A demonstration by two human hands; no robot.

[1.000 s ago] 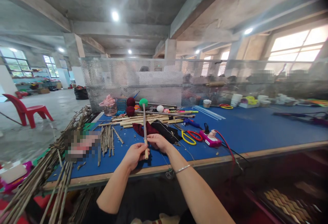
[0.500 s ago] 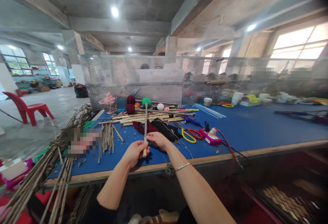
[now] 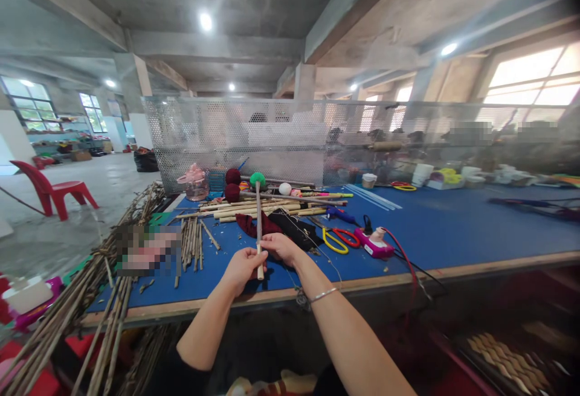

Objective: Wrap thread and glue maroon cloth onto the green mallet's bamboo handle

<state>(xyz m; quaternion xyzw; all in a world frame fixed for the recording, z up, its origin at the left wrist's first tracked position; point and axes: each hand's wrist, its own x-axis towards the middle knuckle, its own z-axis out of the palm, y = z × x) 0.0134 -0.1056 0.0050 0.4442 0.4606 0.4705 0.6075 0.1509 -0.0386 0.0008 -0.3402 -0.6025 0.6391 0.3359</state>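
A thin wooden stick with a green ball at its far end is between my two hands. My left hand is closed around its pale near end, the thumb lying on it. A little further up, the fingers of my right hand pinch the same stick. It slants away from me over the blue tabletop. Just past my hands lie a dark red cloth and a black cloth. A thin wire loops beside my right wrist.
Scissors with red and yellow handles and a magenta power strip lie to the right. Beyond are pale sticks, dark red balls and a white ball. Long twigs hang over the left edge. A perforated screen stands behind.
The view has shifted slightly. Both hands keep their hold on the stick, and its near end sits slightly further right relative to the green ball.
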